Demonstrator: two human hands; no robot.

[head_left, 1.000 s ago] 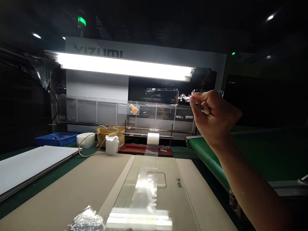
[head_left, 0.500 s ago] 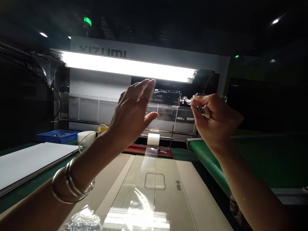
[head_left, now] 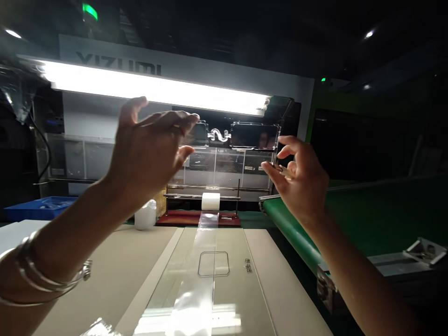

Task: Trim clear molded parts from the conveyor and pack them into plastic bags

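My left hand (head_left: 150, 144) is raised under the lamp, closed on the left end of a clear moulded plastic part (head_left: 255, 135). The part consists of two thin rectangular panels joined by a wavy runner (head_left: 220, 136); the fingers cover much of the left panel. Close to the right panel's outer edge is my right hand (head_left: 301, 172), thumb and forefinger spread apart. A small slim pale object (head_left: 285, 171) lies across its curled fingers; its kind is not clear. Whether the right fingertips touch the panel I cannot tell.
A bright tube lamp (head_left: 154, 86) hangs ahead. Below are a clear-film roll (head_left: 210, 201) on a stand, a transparent sheet (head_left: 234, 252) on the table, crumpled film (head_left: 100, 328), a blue tray (head_left: 33, 211) and a white tub (head_left: 145, 217). A green conveyor belt (head_left: 297, 224) runs at right.
My right hand has let go of the wavy runner and opened its thumb and forefinger. The plastic part has shifted left with my left hand, showing the right panel. The view has turned slightly right.
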